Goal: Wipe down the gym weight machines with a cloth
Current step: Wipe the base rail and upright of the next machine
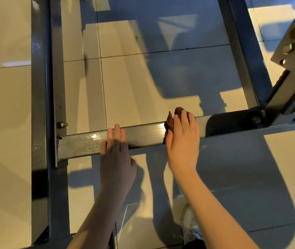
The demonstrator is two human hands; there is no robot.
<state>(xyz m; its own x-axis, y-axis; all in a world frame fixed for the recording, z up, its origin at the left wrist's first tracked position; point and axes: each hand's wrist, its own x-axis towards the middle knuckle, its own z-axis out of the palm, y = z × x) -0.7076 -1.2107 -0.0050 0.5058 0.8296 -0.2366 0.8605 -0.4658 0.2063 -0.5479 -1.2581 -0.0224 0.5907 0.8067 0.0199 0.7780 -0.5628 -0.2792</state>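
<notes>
While the right hand (182, 139) presses the brown cloth (172, 119) onto the machine's crossbar (143, 135), mid-span | grip: both hands flat, nothing clenched; left hand (116, 151) braces on the bar | advice: overlapping strokes left through the wet patch (87, 141), keep pressure even.

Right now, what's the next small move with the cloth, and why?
Probably slide the cloth left along the crossbar: the right hand presses it near the black bracket, while droplets glisten at the left end. The left hand, resting flat on the bar, sits in that path.
</notes>
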